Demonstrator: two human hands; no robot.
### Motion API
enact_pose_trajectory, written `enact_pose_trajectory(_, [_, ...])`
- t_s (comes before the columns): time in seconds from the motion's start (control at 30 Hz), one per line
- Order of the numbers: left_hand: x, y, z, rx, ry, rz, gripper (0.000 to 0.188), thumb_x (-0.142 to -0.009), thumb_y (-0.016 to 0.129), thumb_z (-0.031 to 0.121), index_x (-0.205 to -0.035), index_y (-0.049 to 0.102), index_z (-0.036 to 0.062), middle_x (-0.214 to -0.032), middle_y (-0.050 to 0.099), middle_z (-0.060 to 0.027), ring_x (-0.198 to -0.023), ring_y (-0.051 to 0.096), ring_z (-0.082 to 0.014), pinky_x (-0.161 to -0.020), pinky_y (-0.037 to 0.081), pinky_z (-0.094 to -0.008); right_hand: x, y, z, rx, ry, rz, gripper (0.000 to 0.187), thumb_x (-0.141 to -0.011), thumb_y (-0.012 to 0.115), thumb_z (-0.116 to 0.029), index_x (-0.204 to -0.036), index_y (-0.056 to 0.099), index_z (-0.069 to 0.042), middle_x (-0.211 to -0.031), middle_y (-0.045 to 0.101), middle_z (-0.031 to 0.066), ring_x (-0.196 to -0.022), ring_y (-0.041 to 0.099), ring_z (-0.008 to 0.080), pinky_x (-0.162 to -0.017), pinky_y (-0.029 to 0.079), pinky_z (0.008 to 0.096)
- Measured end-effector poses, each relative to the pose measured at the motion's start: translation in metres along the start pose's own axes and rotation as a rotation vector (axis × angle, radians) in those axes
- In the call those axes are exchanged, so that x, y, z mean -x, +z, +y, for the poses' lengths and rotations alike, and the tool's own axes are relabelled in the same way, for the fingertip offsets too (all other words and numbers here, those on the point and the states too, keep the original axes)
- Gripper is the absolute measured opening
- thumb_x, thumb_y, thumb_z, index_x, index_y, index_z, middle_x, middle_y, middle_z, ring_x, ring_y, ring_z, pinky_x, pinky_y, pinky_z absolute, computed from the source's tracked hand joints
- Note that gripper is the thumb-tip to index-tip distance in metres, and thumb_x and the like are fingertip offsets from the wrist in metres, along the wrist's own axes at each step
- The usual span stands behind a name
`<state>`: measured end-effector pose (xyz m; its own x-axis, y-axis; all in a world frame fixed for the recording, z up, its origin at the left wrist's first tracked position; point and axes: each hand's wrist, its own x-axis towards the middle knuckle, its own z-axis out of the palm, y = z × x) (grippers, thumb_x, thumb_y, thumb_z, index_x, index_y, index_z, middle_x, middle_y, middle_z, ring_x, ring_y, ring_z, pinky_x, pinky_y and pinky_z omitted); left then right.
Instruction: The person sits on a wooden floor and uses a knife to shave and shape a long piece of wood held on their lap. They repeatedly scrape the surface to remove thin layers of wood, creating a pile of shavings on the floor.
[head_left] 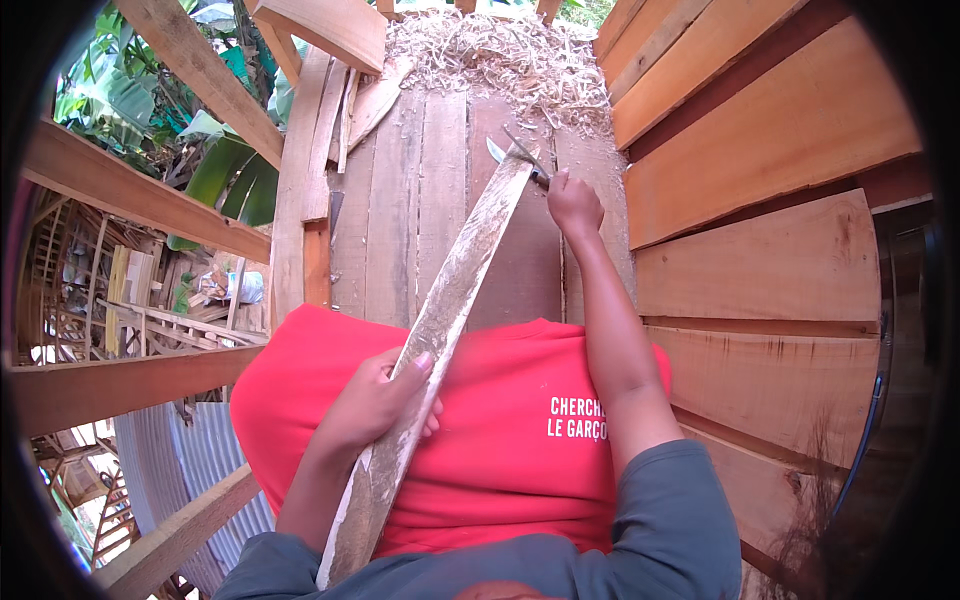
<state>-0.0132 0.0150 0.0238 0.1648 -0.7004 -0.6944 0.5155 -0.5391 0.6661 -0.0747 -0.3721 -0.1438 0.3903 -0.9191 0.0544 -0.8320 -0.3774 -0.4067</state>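
A long, narrow strip of rough, bark-streaked wood (pixel 455 285) slants from my lap up to the far right. My left hand (pixel 390 395) is closed around its lower part, with the thumb lying on the upper face. At the far end, my right hand (pixel 576 203) grips the dark handle of a knife (pixel 541 179). The knife crosses the strip's tip, and a bright curved piece of blade shows just left of the wood. Part of the knife is hidden by the strip. Red cloth (pixel 520 385) with white print is spread over my lap, under the strip.
Pale wood shavings (pixel 490 60) are heaped at the far end of the plank floor (pixel 390 220). Loose boards (pixel 325 130) lie at its left edge. A plank wall (pixel 755 265) rises on the right. Open rails (pixel 150 190) border the left, with plants and corrugated sheet beyond.
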Motion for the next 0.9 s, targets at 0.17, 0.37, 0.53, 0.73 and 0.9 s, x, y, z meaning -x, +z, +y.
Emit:
enact_pose_trajectory(0.17, [-0.003,-0.003,-0.002,0.042,0.013,0.005,0.037,-0.107,0.051,0.036,-0.108,0.056,-0.0008,-0.077,0.067,-0.0130,-0.063,0.069,-0.0192,-0.057,0.058,-0.0308,0.014,-0.021,-0.027,-0.007,-0.216,-0.186,0.066,-0.102,0.031,-0.044,-0.086,0.075,0.002,-0.089,0.070,0.0312,-0.090,0.069,0.0486,-0.085,0.053,0.0541])
enact_pose_trajectory(0.37, [-0.012,-0.019,-0.006,0.108,0.052,0.039,0.043,-0.106,0.051,0.040,-0.103,0.060,-0.0019,-0.078,0.069,-0.0139,-0.062,0.070,-0.0198,-0.057,0.058,-0.0307,0.059,-0.036,-0.043,-0.324,-0.440,-0.310,0.044,-0.102,0.053,-0.038,-0.096,0.070,0.002,-0.078,0.068,0.0212,-0.074,0.068,0.0366,-0.070,0.051,0.0454])
enact_pose_trajectory(0.53, [-0.009,-0.025,-0.002,0.205,0.108,0.036,0.050,-0.106,0.048,0.045,-0.102,0.062,-0.0025,-0.079,0.070,-0.0163,-0.066,0.072,-0.0216,-0.059,0.059,-0.0324,0.097,-0.063,-0.066,-0.643,-0.659,-0.412,0.026,-0.102,0.062,-0.024,-0.096,0.067,0.002,-0.069,0.056,0.0033,-0.064,0.049,0.0107,-0.059,0.040,0.0298])
enact_pose_trajectory(0.73, [-0.013,-0.017,-0.005,0.212,0.093,0.044,0.048,-0.107,0.047,0.043,-0.100,0.061,-0.0029,-0.078,0.070,-0.0175,-0.066,0.072,-0.0229,-0.059,0.059,-0.0326,0.080,-0.053,-0.057,-0.530,-0.458,-0.365,0.047,-0.105,0.054,-0.040,-0.084,0.067,0.000,-0.062,0.055,0.0036,-0.059,0.052,0.0133,-0.058,0.042,0.0320])
enact_pose_trajectory(0.9, [-0.018,-0.011,-0.011,0.135,0.072,0.049,0.045,-0.108,0.047,0.039,-0.103,0.060,-0.0033,-0.078,0.070,-0.0169,-0.062,0.072,-0.0231,-0.058,0.059,-0.0326,0.055,-0.041,-0.049,-0.168,-0.298,-0.349,0.070,-0.100,0.048,-0.058,-0.066,0.066,0.001,-0.060,0.061,0.0203,-0.061,0.061,0.0379,-0.063,0.046,0.0487])
